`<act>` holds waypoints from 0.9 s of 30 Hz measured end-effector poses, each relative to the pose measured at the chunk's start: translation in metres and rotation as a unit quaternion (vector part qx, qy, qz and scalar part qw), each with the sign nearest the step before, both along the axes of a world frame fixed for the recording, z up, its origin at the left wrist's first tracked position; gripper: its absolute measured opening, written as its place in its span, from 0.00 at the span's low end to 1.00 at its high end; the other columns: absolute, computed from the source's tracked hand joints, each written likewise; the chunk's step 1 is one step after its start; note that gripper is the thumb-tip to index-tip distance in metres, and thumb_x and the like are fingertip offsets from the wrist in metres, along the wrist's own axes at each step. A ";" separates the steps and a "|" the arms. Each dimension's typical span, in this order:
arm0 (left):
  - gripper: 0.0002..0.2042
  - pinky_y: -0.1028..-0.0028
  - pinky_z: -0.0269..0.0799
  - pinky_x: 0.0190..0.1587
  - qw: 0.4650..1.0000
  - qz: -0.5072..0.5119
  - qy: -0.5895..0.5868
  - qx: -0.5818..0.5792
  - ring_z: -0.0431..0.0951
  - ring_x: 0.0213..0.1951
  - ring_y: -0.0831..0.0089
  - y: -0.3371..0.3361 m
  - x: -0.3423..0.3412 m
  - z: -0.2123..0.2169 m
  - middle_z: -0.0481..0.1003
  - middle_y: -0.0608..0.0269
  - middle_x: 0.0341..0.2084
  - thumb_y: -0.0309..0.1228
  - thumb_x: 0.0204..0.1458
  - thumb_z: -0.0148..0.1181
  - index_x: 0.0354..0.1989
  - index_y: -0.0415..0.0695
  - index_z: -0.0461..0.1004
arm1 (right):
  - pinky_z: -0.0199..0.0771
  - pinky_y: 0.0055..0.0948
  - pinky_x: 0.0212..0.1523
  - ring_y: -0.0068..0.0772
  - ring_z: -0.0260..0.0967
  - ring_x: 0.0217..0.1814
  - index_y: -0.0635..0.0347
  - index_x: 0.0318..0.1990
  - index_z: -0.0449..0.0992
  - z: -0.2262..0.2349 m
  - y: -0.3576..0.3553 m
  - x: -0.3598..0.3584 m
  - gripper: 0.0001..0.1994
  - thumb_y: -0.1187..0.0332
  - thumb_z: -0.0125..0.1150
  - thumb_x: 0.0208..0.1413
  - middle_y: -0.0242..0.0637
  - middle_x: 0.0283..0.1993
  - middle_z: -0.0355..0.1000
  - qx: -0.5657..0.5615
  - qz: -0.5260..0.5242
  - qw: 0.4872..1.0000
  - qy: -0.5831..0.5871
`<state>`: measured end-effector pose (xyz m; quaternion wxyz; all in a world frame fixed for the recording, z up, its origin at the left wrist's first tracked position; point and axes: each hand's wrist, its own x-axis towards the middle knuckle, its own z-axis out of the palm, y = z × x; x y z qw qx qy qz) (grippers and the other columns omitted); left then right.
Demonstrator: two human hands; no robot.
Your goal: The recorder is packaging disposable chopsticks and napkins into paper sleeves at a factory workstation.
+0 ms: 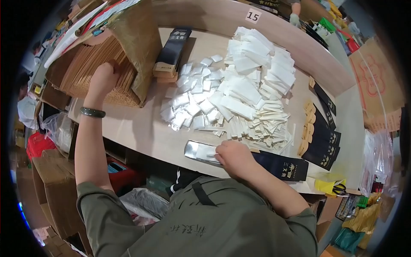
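Note:
My left hand (104, 78) reaches into an open cardboard box (143, 55) at the far left. It is curled against a tight row of brown paper sleeves (85, 68), its fingertips hidden among them. Near the front edge of the table, my right hand (234, 158) is closed over the right end of a clear, shiny packet (198, 151) with a white piece in it. Black printed sleeves (280, 166) with tan ends lie just to the right, partly beneath that hand and forearm.
Mid-table is a heap of small clear packets (188, 103) beside a large pile of white paper packets (242, 92). A stack of black sleeves (173, 49) stands behind; more black sleeves (319, 143) fan out at right. Scissors (339, 189) lie at the right front. A raised wall (299, 47) borders the back.

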<state>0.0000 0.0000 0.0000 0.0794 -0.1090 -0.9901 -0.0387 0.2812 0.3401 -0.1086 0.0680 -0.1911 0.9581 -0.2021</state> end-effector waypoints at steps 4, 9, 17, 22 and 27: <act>0.11 0.58 0.73 0.45 0.999 -0.036 0.014 0.035 0.78 0.43 0.46 -0.019 -0.010 -0.006 0.78 0.42 0.38 0.28 0.54 0.55 0.43 0.38 0.77 | 0.73 0.44 0.40 0.49 0.72 0.40 0.58 0.32 0.75 -0.004 -0.020 0.002 0.08 0.65 0.63 0.54 0.42 0.33 0.72 -0.086 -0.079 0.992 -0.054; 0.11 0.62 0.73 0.42 0.973 0.008 0.166 0.160 0.79 0.39 0.51 -0.019 0.020 -0.014 0.78 0.46 0.37 0.29 0.59 0.54 0.46 0.37 0.75 | 0.71 0.44 0.44 0.48 0.72 0.42 0.59 0.37 0.74 0.012 -0.022 0.016 0.11 0.66 0.68 0.50 0.43 0.38 0.73 -0.027 -0.073 0.997 0.019; 0.04 0.82 0.66 0.37 0.789 -0.039 -0.270 0.551 0.70 0.31 0.83 -0.006 0.201 -0.138 0.74 0.72 0.29 0.25 0.61 0.57 0.37 0.39 0.76 | 0.65 0.45 0.58 0.51 0.67 0.55 0.62 0.37 0.74 0.010 0.035 0.062 0.15 0.68 0.72 0.44 0.46 0.54 0.70 -0.123 -0.109 0.978 0.128; 0.03 0.77 0.75 0.39 0.810 -0.082 -0.380 0.438 0.76 0.32 0.80 0.034 0.192 -0.134 0.78 0.67 0.29 0.19 0.55 0.60 0.37 0.35 0.78 | 0.64 0.49 0.61 0.56 0.63 0.62 0.64 0.36 0.74 0.002 0.043 0.063 0.15 0.67 0.72 0.45 0.55 0.61 0.66 -0.049 -0.052 0.991 0.110; 0.07 0.75 0.76 0.40 0.824 -0.257 -0.307 0.400 0.79 0.36 0.70 0.142 0.228 -0.136 0.76 0.60 0.35 0.19 0.49 0.67 0.36 0.37 0.79 | 0.63 0.48 0.62 0.57 0.63 0.62 0.65 0.38 0.74 -0.009 0.030 0.057 0.17 0.67 0.72 0.43 0.56 0.61 0.65 -0.113 -0.038 0.989 0.092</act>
